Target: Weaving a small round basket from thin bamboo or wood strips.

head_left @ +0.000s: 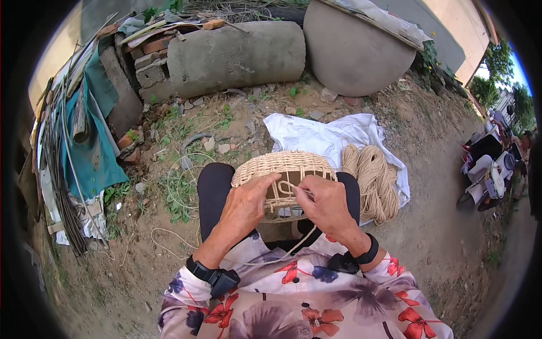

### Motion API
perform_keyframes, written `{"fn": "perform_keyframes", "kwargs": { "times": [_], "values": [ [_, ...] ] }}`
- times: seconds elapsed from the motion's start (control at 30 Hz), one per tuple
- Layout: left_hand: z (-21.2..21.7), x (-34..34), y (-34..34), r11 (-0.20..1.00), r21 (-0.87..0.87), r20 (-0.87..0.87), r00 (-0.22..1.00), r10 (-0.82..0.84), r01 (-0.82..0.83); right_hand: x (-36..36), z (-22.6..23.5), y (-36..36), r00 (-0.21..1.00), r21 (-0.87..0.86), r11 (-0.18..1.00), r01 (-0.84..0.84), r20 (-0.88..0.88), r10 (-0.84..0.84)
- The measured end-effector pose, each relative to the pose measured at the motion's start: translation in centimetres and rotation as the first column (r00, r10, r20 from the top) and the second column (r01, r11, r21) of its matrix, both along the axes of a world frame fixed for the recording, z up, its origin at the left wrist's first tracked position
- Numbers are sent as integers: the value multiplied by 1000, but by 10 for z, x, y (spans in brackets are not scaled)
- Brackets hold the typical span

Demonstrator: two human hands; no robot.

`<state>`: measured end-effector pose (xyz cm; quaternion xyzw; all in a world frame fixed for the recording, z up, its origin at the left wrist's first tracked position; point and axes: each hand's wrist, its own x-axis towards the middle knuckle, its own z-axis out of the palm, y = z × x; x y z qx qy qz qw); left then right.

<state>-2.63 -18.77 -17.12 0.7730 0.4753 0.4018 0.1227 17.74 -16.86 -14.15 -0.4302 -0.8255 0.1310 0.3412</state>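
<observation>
A half-woven straw-coloured basket (285, 162) rests across my lap, between my knees. Its far side is tightly woven, while the near side shows open strands with gaps. My left hand (244, 199) grips the basket's left part, fingers bent at the weave and partly hidden. My right hand (327, 203) is closed in a pinch on a natural-fibre cord (286, 184), which forms a small loop between the two hands. From the right hand the cord's tail hangs down and curves left over my lap.
Thick hanks of the same cord (374, 183) lie on a white sack (316, 133) just beyond my right knee. Thin loose cord coils (183, 181) lie on the ground at left. A concrete cylinder (237, 56), a large round grey slab (358, 53) and a parked scooter (488, 164) stand around.
</observation>
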Motion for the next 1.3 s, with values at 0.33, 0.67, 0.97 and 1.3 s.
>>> {"fn": "perform_keyframes", "kwargs": {
  "times": [0.33,0.67,0.97,1.3],
  "values": [
    [-10,15,18,998,-53,-49,998,-46,43,-20,-28,20,992,78,997,-24,123,15],
    [9,32,41,973,-164,39,986,-160,164,13,-17,32,999,-84,996,-26,20,28],
    [43,-19,10,840,-278,866,499,9,466,7,3,29,946,78,994,-76,-308,97],
    [23,-8,3,807,-170,976,209,59,566,-18,-19,7,852,-158,924,-348,-465,241]
  ]
}}
